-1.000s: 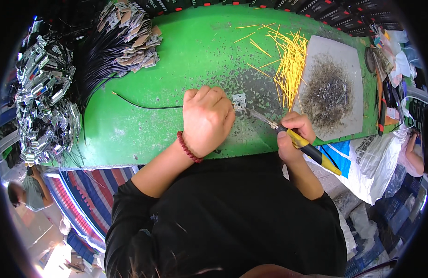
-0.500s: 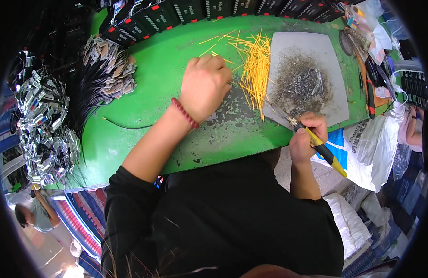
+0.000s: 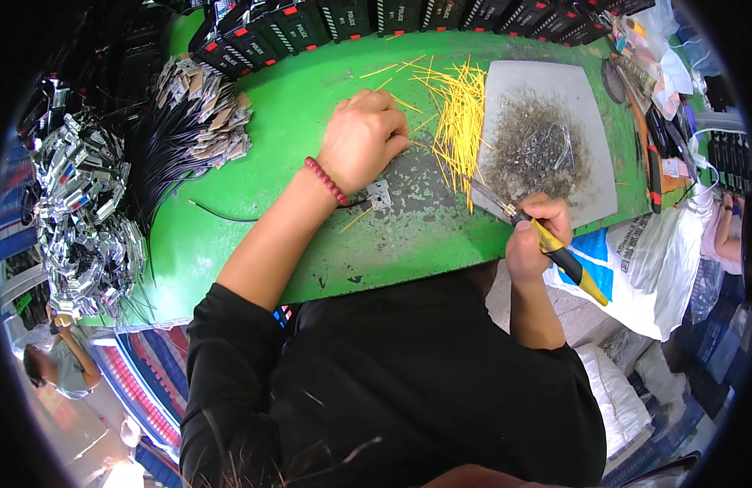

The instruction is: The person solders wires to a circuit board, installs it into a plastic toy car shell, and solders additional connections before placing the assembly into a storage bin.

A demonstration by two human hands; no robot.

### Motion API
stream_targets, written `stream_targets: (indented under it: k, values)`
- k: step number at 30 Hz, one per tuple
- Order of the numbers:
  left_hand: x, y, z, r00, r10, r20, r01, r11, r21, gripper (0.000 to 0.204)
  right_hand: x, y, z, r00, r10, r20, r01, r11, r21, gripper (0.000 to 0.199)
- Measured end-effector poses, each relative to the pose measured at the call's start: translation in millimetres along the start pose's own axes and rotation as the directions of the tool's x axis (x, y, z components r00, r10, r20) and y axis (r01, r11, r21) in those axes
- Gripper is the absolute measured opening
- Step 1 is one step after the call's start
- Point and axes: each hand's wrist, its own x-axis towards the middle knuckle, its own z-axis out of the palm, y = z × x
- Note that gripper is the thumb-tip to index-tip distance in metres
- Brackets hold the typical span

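My right hand (image 3: 527,254) grips a yellow-and-black soldering iron (image 3: 573,267), its tip pointing up and left by the near ends of a pile of thin yellow wires (image 3: 459,114). My left hand (image 3: 361,140) rests on the green table left of that pile, fingers curled under. Whatever those fingers hold is hidden by the back of the hand. Just below its wrist lies a small pale circuit board (image 3: 380,195), with a loose yellow wire (image 3: 357,220) beside it. A black cable (image 3: 221,215) runs under my left forearm towards the board.
A grey mat (image 3: 595,98) with dark residue and a tangle of fine silvery wire (image 3: 555,146) lies right. Black cases (image 3: 347,20) line the back. Left are cables with boards (image 3: 205,114) and shiny metal parts (image 3: 83,195). Red-handled pliers (image 3: 655,180) lie far right. Other people appear at both sides.
The view has shifted slightly. My left hand has drawn a little away from the yellow wires, and the small board below its wrist now shows more fully. The right hand keeps its hold on the iron.
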Motion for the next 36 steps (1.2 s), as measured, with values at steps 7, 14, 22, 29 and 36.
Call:
stream_targets:
  k: [7,14,22,29,36]
  values:
    - [-7.8,1.9,-1.2,0.990,0.138,-0.005,-0.134,0.969,0.206,0.009,-8.2,1.2,0.9,1.000,-0.004,-0.002,0.004,0.999,-0.048,0.026]
    - [-64.5,38.7,-42.1,0.954,-0.293,-0.067,0.253,0.903,-0.347,0.012,-10.3,-1.4,15.4,0.993,0.071,0.092,-0.074,0.997,0.020,0.024]
    - [-106.7,51.9,-13.7,0.947,-0.231,-0.224,0.246,0.968,0.040,0.012,-19.9,4.6,48.6,0.950,0.173,0.261,-0.195,0.979,0.061,0.018]
    - [-106.9,44.5,-8.8,0.944,-0.217,-0.249,0.244,0.966,0.083,0.014,-20.0,3.4,55.3,0.937,0.196,0.288,-0.192,0.980,-0.042,0.017]
    - [-103.7,44.6,-7.6,0.945,-0.186,-0.270,0.221,0.970,0.105,0.014,-22.7,7.4,53.1,0.934,0.195,0.298,-0.192,0.981,-0.040,0.019]
